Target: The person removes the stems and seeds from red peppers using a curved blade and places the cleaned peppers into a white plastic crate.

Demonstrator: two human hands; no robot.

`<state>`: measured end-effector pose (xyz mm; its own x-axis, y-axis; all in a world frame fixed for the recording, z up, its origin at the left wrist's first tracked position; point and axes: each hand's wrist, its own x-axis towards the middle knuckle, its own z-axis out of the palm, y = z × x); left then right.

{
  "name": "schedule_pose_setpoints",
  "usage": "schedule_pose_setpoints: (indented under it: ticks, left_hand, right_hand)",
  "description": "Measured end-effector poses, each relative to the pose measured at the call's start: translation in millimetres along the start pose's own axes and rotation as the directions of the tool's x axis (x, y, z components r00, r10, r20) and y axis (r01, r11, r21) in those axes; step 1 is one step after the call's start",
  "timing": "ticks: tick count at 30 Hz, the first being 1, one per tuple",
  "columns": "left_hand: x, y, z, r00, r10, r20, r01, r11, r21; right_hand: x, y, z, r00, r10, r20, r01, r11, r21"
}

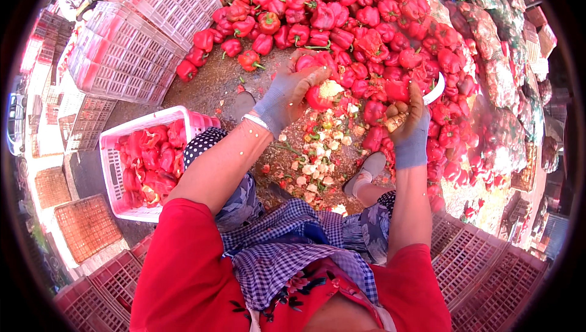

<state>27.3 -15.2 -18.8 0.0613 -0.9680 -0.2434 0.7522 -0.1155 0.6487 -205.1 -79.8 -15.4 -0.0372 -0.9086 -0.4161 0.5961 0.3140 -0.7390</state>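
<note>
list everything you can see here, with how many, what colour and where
cut peppers: many, red, in crate
crate: 1, pink-white, left
stacked crates: several, pink-white, upper left
flat crates: at least 2, orange-brown, lower left
reddish crates: several, bottom corners
whole peppers: many, red, heaped top centre
mesh sacks: many, pale and greenish, upper right
scraps: many, cream, floor centre
held pepper: 1, red, cream core, in left hand
curved tool: 1, whitish, at right hand
apron: 1, blue-white check, bottom centre
top: 1, red, bottom
hands: 2, blue-grey gloved, centre
</note>
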Motion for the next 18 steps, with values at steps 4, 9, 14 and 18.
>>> schedule_pose_setpoints:
  ticks: [4,9,14,18]
  left_hand:
    - [-0.4,2.0,15.4,0.979,-0.04,-0.202,0.021,0.995,-0.094]
    - [12.4,-12.0,7.7,0.977,0.175,-0.118,-0.168,0.983,0.066]
    - [0.1,-14.5,8.2,0.908,0.42,0.002,-0.372,0.802,0.467]
    - [-11.9,-9.8,13.9,0.909,0.406,0.1,-0.367,0.661,0.654]
  right_hand:
    - [-51.2,15.6,60.8,0.977,0.027,0.211,0.018,0.977,-0.213]
    - [-83.7,26.6,90.2,0.892,-0.138,0.43,0.381,0.743,-0.551]
    - [-52.8,53.2,40.7,0.919,-0.028,0.393,0.315,0.652,-0.69]
    - [-50.6,59.5,40.9,0.932,0.044,0.36,0.226,0.708,-0.67]
